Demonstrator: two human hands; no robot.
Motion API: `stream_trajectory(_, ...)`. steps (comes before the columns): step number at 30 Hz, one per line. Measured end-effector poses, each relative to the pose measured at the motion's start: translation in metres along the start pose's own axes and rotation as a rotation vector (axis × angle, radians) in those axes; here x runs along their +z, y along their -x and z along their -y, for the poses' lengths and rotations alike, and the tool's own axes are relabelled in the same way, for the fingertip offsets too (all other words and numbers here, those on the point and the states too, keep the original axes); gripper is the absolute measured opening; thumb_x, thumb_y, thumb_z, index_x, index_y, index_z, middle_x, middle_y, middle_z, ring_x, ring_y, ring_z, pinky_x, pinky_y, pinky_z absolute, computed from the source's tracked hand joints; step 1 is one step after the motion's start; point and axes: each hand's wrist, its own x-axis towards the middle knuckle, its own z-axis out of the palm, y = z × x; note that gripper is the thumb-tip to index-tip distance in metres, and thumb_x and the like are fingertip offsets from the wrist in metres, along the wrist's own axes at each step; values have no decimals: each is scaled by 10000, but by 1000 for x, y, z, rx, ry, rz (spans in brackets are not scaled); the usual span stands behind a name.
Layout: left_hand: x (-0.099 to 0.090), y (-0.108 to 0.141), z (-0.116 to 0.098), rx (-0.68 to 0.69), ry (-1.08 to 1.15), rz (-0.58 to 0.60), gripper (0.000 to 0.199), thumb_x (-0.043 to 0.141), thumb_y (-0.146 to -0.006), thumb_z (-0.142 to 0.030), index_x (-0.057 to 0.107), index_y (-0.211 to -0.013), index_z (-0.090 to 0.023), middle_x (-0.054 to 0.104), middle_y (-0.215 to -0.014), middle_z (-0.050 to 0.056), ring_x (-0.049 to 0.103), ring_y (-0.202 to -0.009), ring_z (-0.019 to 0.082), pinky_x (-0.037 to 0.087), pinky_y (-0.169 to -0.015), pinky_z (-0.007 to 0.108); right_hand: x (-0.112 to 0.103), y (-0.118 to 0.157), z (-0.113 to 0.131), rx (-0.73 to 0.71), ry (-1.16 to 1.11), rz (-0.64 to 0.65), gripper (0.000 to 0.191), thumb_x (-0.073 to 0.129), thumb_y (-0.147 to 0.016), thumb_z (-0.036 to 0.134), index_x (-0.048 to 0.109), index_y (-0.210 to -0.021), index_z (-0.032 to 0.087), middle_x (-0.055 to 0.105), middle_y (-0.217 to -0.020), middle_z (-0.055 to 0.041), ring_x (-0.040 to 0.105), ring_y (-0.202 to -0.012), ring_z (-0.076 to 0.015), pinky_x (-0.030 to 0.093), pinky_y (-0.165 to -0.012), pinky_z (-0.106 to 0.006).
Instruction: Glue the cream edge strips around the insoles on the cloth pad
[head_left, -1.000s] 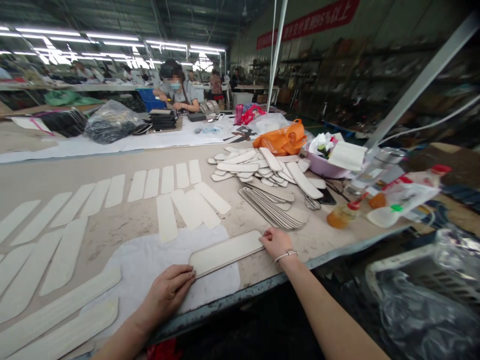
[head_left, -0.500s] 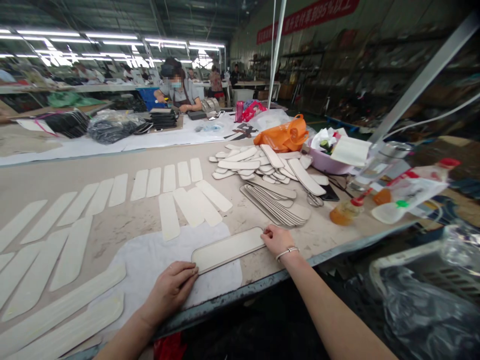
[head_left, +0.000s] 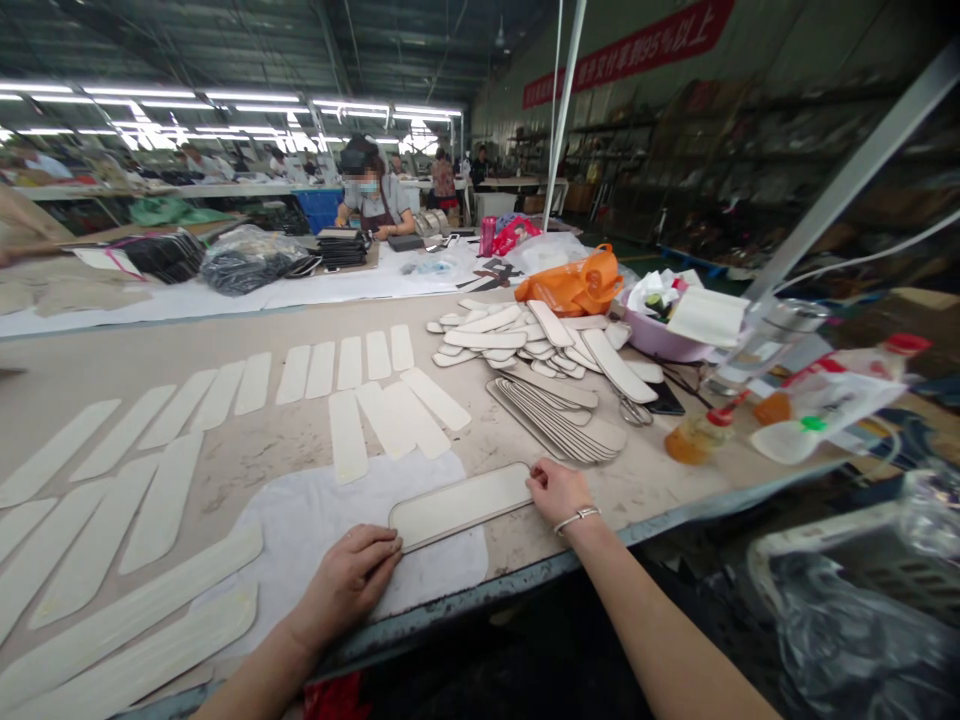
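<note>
A long off-white panel (head_left: 461, 507) with rounded ends and a dark edge lies over a white cloth (head_left: 300, 500) near the table's front edge. My left hand (head_left: 358, 572) is closed at the panel's left end, fingers together on its corner. At the other end my right hand (head_left: 561, 492), wearing a bracelet, pinches the right tip. Just beyond it lies a fanned stack of similar panels (head_left: 555, 420). A loose heap of dark-edged panels (head_left: 487, 340) sits farther back. Several plain off-white strips (head_left: 349, 435) are laid out in rows on the left.
Scissors (head_left: 636, 412), a dark phone (head_left: 666, 398) and a bottle of amber liquid (head_left: 699, 435) stand right of the stack. Behind are an orange bag (head_left: 570, 285) and a lilac basin (head_left: 664, 335). A masked co-worker (head_left: 373, 195) works across the table.
The whole view has shifted slightly, so things appear a little farther right and lower. Both hands keep their places at the panel's ends.
</note>
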Motion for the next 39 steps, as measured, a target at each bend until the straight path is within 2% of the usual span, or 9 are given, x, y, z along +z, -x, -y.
stream_trajectory(8,-2,-3,-2,18,-3,5,177,517,-807,-201,657,-915,-205,631,-919,67,601,-844,154,521,-769,279,-9,7,5,-18,86,-103,181,432,-797,242,608,-793,203,628,-800,-49,566,-756,-172,388,-669,-262)
stream_trajectory(12,-2,-2,-2,24,-3,5,185,502,-813,-212,657,-914,-209,634,-921,67,605,-839,156,526,-756,278,-14,10,11,-25,93,-164,317,328,-865,249,583,-1036,173,602,-1020,-102,553,-910,-193,408,-781,-291)
stream_trajectory(16,-1,-2,-1,38,-15,5,180,503,-814,-215,652,-914,-206,634,-918,74,604,-844,164,528,-758,289,1,34,45,-456,18,-9,568,371,-864,412,293,-1356,141,368,-1370,-105,331,-1241,-196,283,-1015,-328)
stream_trajectory(18,0,-3,0,37,-19,13,180,504,-814,-214,649,-920,-209,632,-922,74,601,-854,167,528,-762,291,11,48,64,-675,20,152,711,399,-827,523,195,-1393,143,228,-1443,-92,199,-1311,-204,180,-1072,-373)
stream_trajectory(20,0,-3,0,34,-22,24,179,503,-814,-214,645,-922,-208,630,-925,76,598,-859,169,527,-767,294,17,55,74,-772,40,266,744,363,-822,577,169,-1399,150,173,-1460,-78,121,-1333,-203,102,-1090,-394)
stream_trajectory(27,-1,-1,-3,-2,15,30,165,514,-808,-215,643,-910,-204,628,-927,76,598,-862,168,520,-781,300,11,30,29,-455,182,279,745,246,-837,605,184,-1394,115,135,-1462,-97,81,-1340,-223,79,-1082,-430)
stream_trajectory(33,-8,-2,-2,-236,188,24,177,506,-817,-250,648,-905,-194,657,-907,65,619,-840,163,526,-766,295,18,22,8,-393,242,207,754,228,-833,608,184,-1394,106,140,-1460,-95,84,-1339,-234,87,-1077,-448)
stream_trajectory(36,-12,-2,-3,-474,254,-108,237,465,-840,-303,622,-959,-171,675,-893,61,641,-788,164,550,-679,283,25,22,7,-397,244,179,760,213,-827,622,200,-1390,111,153,-1458,-94,100,-1336,-238,94,-1076,-457)
stream_trajectory(39,-7,-12,-23,-428,158,-208,280,450,-845,-317,605,-1025,-169,652,-1020,80,606,-957,194,525,-803,334,29,22,5,-408,257,160,773,190,-821,637,198,-1390,113,158,-1458,-89,113,-1334,-239,103,-1077,-457)
